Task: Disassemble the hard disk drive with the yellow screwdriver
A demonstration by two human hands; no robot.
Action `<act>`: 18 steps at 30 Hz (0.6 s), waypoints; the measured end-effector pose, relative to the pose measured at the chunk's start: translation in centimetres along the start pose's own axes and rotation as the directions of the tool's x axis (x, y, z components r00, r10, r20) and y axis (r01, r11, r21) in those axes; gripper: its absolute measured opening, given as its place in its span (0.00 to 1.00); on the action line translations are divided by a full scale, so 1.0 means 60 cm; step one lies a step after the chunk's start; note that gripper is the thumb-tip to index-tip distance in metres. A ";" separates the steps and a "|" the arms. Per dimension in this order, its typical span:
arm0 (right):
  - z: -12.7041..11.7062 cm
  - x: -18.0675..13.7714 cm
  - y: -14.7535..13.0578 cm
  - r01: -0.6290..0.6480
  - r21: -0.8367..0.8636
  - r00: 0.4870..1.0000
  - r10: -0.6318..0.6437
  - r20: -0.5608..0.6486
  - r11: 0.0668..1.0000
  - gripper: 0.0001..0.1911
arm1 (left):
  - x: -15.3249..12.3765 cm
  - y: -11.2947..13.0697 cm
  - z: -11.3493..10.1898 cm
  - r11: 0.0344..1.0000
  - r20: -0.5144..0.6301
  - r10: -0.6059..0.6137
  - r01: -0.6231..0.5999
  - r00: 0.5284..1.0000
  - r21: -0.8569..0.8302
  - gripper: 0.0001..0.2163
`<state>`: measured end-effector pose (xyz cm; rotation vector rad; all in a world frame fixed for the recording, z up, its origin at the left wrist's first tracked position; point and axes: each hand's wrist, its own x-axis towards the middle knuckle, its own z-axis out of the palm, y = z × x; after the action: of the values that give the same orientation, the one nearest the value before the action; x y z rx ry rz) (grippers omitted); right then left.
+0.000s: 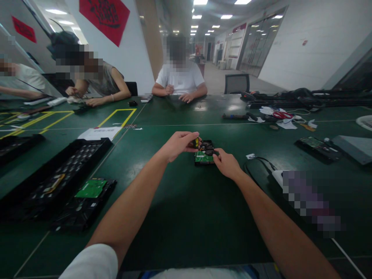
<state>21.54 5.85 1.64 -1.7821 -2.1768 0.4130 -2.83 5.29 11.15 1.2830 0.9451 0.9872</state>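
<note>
A hard disk drive (204, 157) with a green circuit board lies on the green table in front of me. My left hand (180, 145) is closed around the black and yellow handle of what looks like a screwdriver (196, 143), held upright over the drive's left side. Its tip is hidden, so I cannot tell whether it touches the drive. At the drive's right edge, my right hand (228, 164) grips the casing with thumb and fingers.
Left of me are a long black tray (100, 149) and another hard drive (91, 188). On the right lie a power strip (278, 176) with a cable, a third drive (316, 149) and a grey box (356, 147). Across the table sits a person (180, 83); others work at left.
</note>
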 end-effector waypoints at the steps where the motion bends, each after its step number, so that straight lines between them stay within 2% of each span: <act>1: -0.001 0.000 0.000 0.001 0.003 1.000 -0.001 0.004 1.000 0.23 | 0.000 0.000 0.000 1.000 0.004 -0.002 0.002 1.000 0.001 0.18; 11: -0.006 -0.004 -0.006 -0.005 0.037 1.000 0.004 0.019 0.999 0.22 | 0.003 -0.001 -0.004 0.999 -0.066 0.028 -0.030 0.997 -0.032 0.11; 18: -0.005 -0.002 -0.006 -0.001 0.016 1.000 0.001 0.000 1.000 0.22 | 0.004 -0.003 -0.001 0.977 -0.087 0.155 -0.140 0.984 0.161 0.13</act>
<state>21.38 5.67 2.05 -1.7751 -2.1666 0.4294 -2.78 5.53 10.97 1.4621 1.0302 1.1184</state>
